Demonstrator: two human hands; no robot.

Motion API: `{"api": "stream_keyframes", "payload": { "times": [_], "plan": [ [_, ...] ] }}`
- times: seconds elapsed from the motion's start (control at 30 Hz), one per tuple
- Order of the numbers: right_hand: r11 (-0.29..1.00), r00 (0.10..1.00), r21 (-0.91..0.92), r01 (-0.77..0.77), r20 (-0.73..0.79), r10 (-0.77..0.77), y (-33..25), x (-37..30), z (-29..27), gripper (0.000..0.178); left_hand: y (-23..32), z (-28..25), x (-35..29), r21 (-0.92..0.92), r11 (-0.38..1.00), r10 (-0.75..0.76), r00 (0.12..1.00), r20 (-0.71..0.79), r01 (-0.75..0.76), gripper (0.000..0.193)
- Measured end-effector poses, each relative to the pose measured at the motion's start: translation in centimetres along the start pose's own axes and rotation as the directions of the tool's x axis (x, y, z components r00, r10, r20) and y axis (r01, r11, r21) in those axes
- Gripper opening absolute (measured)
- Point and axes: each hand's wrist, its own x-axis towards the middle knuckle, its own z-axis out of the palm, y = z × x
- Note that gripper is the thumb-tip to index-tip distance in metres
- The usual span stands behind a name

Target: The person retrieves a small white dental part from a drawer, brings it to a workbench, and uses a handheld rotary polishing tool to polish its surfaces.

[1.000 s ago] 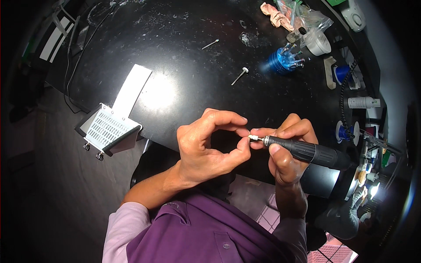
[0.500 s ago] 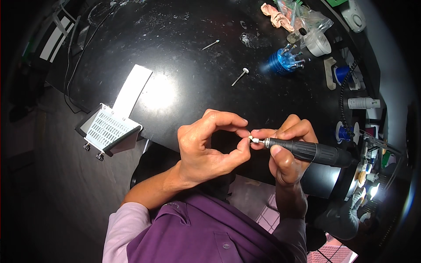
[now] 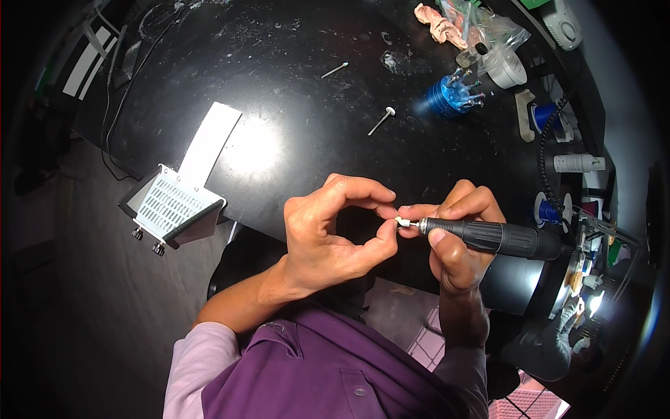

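Thumb and fingertips of my left hand (image 3: pixel 335 234) pinch a tiny cream-coloured, tooth-like piece (image 3: pixel 398 220), mostly hidden by the fingers. My right hand (image 3: pixel 457 265) is wrapped round a black rotary handpiece (image 3: pixel 506 239), held like a pen and pointing left. A small white bit (image 3: pixel 407 223) sticks out of its metal collar and meets the piece, or comes very close to it; I cannot tell whether it touches. Both hands are close together above the near edge of the black bench (image 3: pixel 293 153).
Two loose bits, a white-headed mandrel (image 3: pixel 382 121) and a thin one (image 3: pixel 335 70), lie farther back. A blue bit holder (image 3: pixel 447 98), a white tub (image 3: pixel 508 72) and a plastic bag (image 3: pixel 499 36) stand back right. A white slotted box (image 3: pixel 173 202) sits left; a coiled cord (image 3: pixel 544 160) hangs right.
The handpiece has tilted slightly, its rear end shifting a little up. My right fingers have moved slightly with it, while my left hand stays almost still.
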Motion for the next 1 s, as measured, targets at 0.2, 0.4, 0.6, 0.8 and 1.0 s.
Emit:
{"api": "stream_keyframes", "payload": {
  "times": [0.2,0.4,0.6,0.8,1.0],
  "plan": [
    [1.0,1.0,0.028,-0.004,0.01,0.004,0.0,0.07,-0.11,0.017,0.03,0.01,0.03,-0.061,0.997,-0.043,0.999,0.005,0.043,0.035],
    [0.999,1.0,0.024,-0.025,0.0,0.025,-0.06,0.07,-0.39,0.017,0.04,-0.1,0.25,-0.15,0.984,-0.098,0.995,0.031,0.101,0.031],
    [1.0,1.0,-0.002,-0.004,0.009,0.005,-0.11,0.07,-0.2,0.016,-0.09,-0.19,0.25,-0.145,0.986,-0.08,0.996,0.033,0.084,0.03],
    [1.0,1.0,-0.003,-0.005,0.015,0.005,-0.06,0.01,-0.2,0.017,-0.2,-0.13,0.17,-0.131,0.988,-0.075,0.997,0.026,0.078,0.029],
    [1.0,1.0,-0.007,0.001,0.011,-0.001,-0.08,0.02,-0.18,0.017,-0.07,-0.05,0.17,-0.13,0.988,-0.079,0.997,0.023,0.081,0.028]
  ]
}}
